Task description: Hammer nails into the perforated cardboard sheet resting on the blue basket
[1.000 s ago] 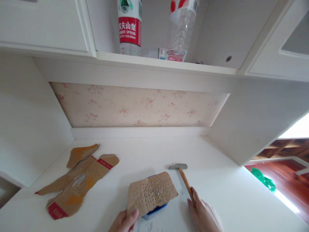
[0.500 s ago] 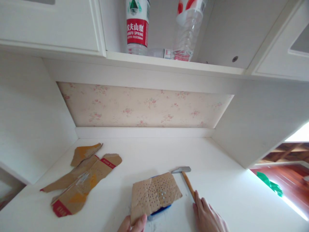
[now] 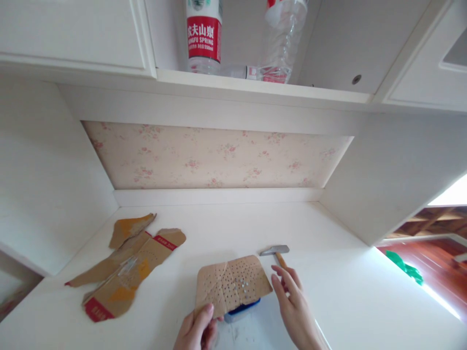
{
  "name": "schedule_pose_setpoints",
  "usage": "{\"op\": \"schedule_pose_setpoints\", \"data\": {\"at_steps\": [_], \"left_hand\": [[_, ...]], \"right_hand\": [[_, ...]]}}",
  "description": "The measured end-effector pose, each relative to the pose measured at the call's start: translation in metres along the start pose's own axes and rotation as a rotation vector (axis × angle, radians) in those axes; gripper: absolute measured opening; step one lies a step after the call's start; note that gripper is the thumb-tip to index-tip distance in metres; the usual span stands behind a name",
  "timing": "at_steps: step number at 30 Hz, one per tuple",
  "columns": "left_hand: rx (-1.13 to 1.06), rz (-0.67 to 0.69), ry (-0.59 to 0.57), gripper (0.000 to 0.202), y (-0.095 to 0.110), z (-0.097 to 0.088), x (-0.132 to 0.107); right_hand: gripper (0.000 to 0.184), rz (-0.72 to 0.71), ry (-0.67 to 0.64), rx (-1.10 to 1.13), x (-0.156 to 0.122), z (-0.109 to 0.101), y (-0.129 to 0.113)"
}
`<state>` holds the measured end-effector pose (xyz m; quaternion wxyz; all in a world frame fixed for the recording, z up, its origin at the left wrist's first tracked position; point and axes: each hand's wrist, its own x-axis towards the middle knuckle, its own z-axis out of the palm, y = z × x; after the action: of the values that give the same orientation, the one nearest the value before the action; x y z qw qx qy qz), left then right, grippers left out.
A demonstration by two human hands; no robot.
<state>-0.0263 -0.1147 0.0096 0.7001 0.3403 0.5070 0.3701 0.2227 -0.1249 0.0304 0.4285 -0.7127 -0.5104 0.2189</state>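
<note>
Bright white bench point(image 3: 226, 226) all across the foreground, and near its close edge the left hand point(image 3: 199, 328) is clamped on the near-left corner of the perforated cardboard point(image 3: 217, 287), thumb on top. Light stuff, I'd judge: thin, fairly stiff, but liable to bend or tear along those creases and rows of holes, so that plain corner looks a sound hold. Its long axis runs left to right, right end angled a touch farther off, small pale bits point(image 3: 241, 283) on the right half, a blue-edged container point(image 3: 243, 309) underneath. Just right of it, the right hand point(image 3: 290, 289) has thumb and fingers apart beside the hammer point(image 3: 276, 250); the hand hides much of the handle, so contact I can't tell. Hammer's head sits far, lying crosswise, handle running to the near right: probably head-heavy, best gripped by that wood. Over on the left, torn cardboard scraps point(image 3: 124, 277); beyond, floral wallpaper point(image 3: 219, 155), and above it a shelf point(image 3: 226, 81) with a labelled bottle point(image 3: 204, 39).
</note>
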Motion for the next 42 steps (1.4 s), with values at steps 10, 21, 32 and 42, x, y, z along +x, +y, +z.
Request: {"op": "schedule_pose_setpoints", "data": {"at_steps": [10,21,32,42], "left_hand": [[-0.161,0.125,-0.026,0.061,0.041,-0.006,0.006],[-0.237,0.283,-0.024,0.043,0.088,-0.019,0.044],[-0.344,0.238,-0.052,0.039,0.069,-0.001,0.099],[-0.418,0.156,-0.043,0.042,0.042,0.008,0.118]], "right_hand": [[0.055,0.120,-0.128,0.380,0.040,0.037,-0.018],[0.051,0.032,-0.503,0.434,0.039,0.033,-0.032],[0.053,0.019,-0.437,0.450,0.034,0.053,-0.022],[0.020,-0.288,-0.153,0.199,0.062,0.093,-0.001]]}}
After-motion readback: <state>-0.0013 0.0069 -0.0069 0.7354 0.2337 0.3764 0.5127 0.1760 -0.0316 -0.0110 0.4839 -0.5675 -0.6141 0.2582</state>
